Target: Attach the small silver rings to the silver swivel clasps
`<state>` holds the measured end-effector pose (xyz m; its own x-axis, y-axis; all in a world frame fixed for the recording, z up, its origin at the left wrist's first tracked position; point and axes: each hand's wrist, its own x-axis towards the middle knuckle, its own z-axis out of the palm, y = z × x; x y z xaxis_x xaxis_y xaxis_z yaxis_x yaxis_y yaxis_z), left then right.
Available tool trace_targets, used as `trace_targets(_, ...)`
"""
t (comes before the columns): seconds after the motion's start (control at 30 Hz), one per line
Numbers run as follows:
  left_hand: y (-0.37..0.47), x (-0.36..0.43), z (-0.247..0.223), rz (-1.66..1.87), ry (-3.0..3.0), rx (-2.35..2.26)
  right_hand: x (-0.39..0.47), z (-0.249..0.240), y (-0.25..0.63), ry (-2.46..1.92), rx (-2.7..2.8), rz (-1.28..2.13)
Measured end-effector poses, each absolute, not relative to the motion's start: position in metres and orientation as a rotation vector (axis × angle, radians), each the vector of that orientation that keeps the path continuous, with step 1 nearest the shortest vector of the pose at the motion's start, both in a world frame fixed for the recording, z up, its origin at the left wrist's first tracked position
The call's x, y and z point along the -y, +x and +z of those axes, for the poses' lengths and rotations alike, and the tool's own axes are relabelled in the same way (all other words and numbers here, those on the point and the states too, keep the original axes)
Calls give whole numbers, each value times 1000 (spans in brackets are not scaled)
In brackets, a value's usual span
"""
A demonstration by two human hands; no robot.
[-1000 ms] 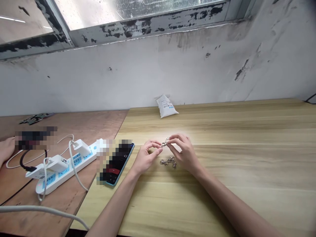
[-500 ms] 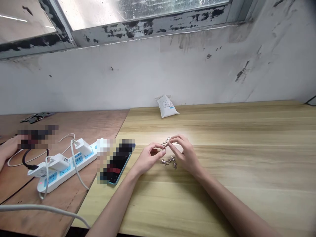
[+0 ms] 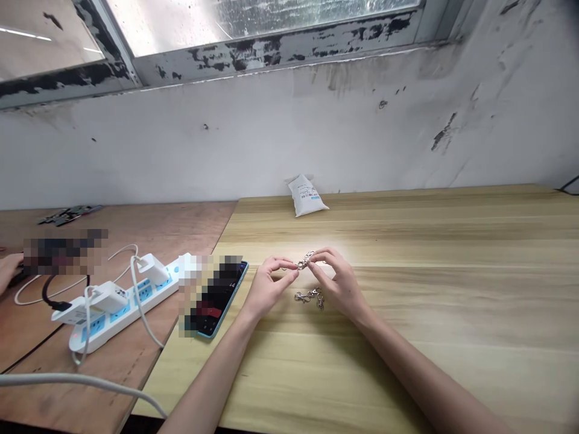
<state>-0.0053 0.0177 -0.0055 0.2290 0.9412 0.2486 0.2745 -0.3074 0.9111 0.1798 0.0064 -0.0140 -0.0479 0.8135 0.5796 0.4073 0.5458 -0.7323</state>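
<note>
Between my hands is a small silver key ring (image 3: 306,260) that looks joined to a clasp; its fine parts are too small to make out. My right hand (image 3: 340,282) pinches it from the right with thumb and forefinger. On the other side my left hand (image 3: 268,288) has thumb and forefinger closed on its left end. Just below the fingertips, several silver key ring clasps (image 3: 311,295) lie in a loose cluster on the table, touching neither hand. A little more metal shows behind the right fingers, partly hidden.
A phone (image 3: 221,301) lies left of my left forearm. Farther left is a white power strip (image 3: 131,304) with chargers and cables. A white packet (image 3: 307,196) rests by the wall. Another person's hand (image 3: 9,271) is at the far left edge.
My left fingertips have shifted slightly left and up along the held key ring. My right hand has barely moved. The other person's hand has drawn back left.
</note>
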Motion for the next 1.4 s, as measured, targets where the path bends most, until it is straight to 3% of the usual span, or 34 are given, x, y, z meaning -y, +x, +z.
trace_targets(0.3,-4,-17,-8,1108,1770,-1104,-6,-15,178,-1031,1699,457)
trace_targets(0.63,1,-7,-6,937,2185,-1149,-7,-15,185,-1023,1972,143)
trace_targets(1.13,-14,-18,-15,732,2548,-1247,-9,-4,201,-1019,2305,402)
trace_targets(1.4,-12,-24,-16,739,2571,-1261,-32,-5,246,-1516,2114,174)
